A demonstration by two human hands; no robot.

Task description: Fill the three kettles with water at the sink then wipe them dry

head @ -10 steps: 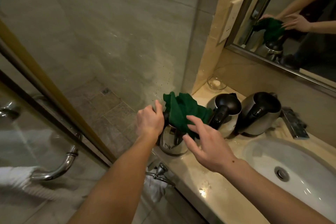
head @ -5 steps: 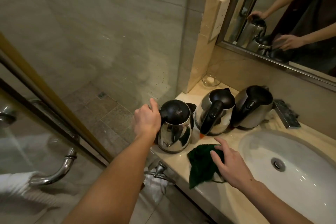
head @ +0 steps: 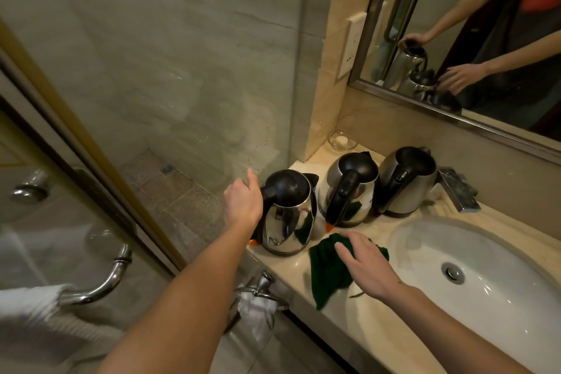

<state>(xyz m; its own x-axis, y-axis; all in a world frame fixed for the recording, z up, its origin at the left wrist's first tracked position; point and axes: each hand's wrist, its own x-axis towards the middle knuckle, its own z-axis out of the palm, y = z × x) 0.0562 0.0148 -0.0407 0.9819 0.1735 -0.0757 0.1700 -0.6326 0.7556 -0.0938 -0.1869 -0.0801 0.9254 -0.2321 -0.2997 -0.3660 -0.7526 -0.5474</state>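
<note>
Three steel kettles with black lids and handles stand in a row on the beige counter (head: pixel 373 322) left of the sink (head: pixel 485 267). My left hand (head: pixel 243 202) grips the handle of the left kettle (head: pixel 288 218). The middle kettle (head: pixel 349 191) and the right kettle (head: pixel 406 182) stand untouched behind. A dark green cloth (head: pixel 328 273) lies flat on the counter in front of the kettles. My right hand (head: pixel 367 261) rests on it with the fingers spread.
A faucet (head: pixel 458 191) sits behind the sink by the right kettle. A small glass dish (head: pixel 341 140) is in the counter's back corner. A glass shower partition stands left of the counter, a towel rail (head: pixel 103 279) lower left, a mirror (head: pixel 473 33) above.
My right hand took the green cloth off the left kettle and brought it down onto the counter, where it now lies spread. My left hand has kept its hold on the kettle's handle.
</note>
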